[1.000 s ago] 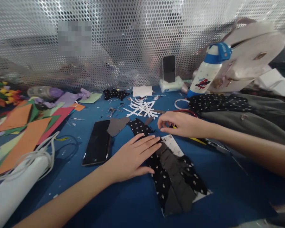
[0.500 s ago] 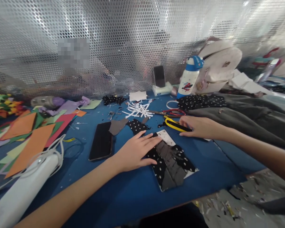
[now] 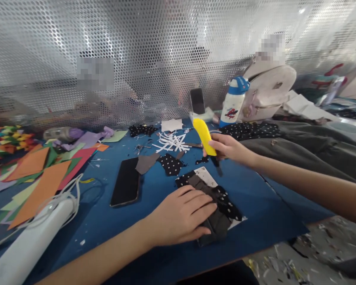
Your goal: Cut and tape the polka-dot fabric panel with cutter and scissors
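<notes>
My left hand (image 3: 185, 215) lies flat with its fingers stretched over a white card (image 3: 206, 176) covered in grey and black polka-dot fabric pieces (image 3: 225, 202). Pinched in my right hand (image 3: 227, 147) is a yellow-and-black box cutter (image 3: 204, 134), raised above the table beyond the card, its dark end pointing down. Loose scraps lie just past the card: a polka-dot piece (image 3: 170, 164) and a grey piece (image 3: 147, 161). Scissors (image 3: 193, 145) are partly hidden behind the box cutter.
Left of the card lies a black phone (image 3: 125, 182). A white power strip (image 3: 32, 241) with a coiled cord and coloured paper sheets (image 3: 38, 186) fill the left side. White paper strips (image 3: 173, 141), a bottle (image 3: 233, 101) and dark grey cloth (image 3: 308, 148) lie farther back.
My right hand has lifted the box cutter off the table and turned it upright, moving slightly left. My left hand has slid right and nearer, farther over the fabric-covered card.
</notes>
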`<act>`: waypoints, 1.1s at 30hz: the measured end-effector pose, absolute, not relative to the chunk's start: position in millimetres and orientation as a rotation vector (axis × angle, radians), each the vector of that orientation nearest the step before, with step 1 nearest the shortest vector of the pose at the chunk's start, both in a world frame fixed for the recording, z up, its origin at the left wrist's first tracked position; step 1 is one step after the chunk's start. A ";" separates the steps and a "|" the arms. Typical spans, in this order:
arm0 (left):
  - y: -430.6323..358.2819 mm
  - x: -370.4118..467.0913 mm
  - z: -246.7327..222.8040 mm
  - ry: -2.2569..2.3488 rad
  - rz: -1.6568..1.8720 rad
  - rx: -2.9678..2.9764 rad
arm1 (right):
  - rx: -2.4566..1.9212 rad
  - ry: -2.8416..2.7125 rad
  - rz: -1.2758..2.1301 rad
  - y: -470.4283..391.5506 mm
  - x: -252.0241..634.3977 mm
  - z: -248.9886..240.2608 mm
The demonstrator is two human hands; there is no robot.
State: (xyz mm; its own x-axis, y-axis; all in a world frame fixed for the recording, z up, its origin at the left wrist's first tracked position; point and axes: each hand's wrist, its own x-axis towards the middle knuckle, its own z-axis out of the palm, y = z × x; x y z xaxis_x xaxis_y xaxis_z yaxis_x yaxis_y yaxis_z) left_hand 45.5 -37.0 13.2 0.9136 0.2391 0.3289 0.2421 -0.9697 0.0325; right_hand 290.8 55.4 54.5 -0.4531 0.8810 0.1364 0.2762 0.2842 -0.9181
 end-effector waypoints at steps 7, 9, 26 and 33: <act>-19.0 33.0 7.1 -0.557 -0.626 -3.012 | -0.746 -1.641 1.039 75.3 250.9 10.3; -18.2 25.9 7.7 -0.571 -0.635 -2.949 | -0.715 -1.627 1.046 76.8 249.9 2.8; 3.0 4.8 -7.5 -0.765 -0.442 -2.953 | -0.634 -1.969 1.155 74.8 264.8 2.8; 6.1 6.3 -6.7 -0.765 -0.404 -2.986 | -0.654 -2.124 0.991 69.4 267.8 3.1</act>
